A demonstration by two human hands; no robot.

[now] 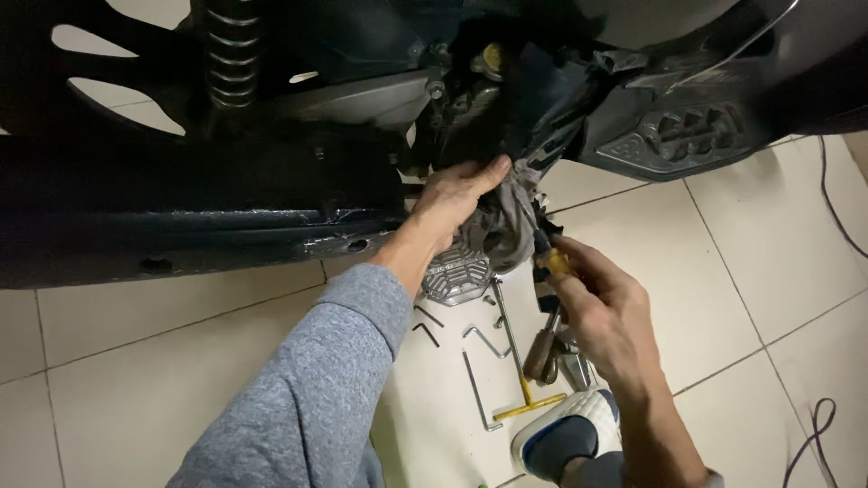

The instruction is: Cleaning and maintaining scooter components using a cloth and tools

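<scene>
Grey sleeve [316, 389] leads to the left hand [457, 199] pressing a soft, limp rag [514, 221] against the scooter's underside [488, 117], while the right hand [601, 312] grips a stiff screwdriver [550, 262] by its yellow handle.

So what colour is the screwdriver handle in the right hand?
Yellow and black screwdriver handle, seen in the head view.

Repair workshop; scooter [271, 163], hex keys [479, 370] on tiles [163, 361]
</scene>
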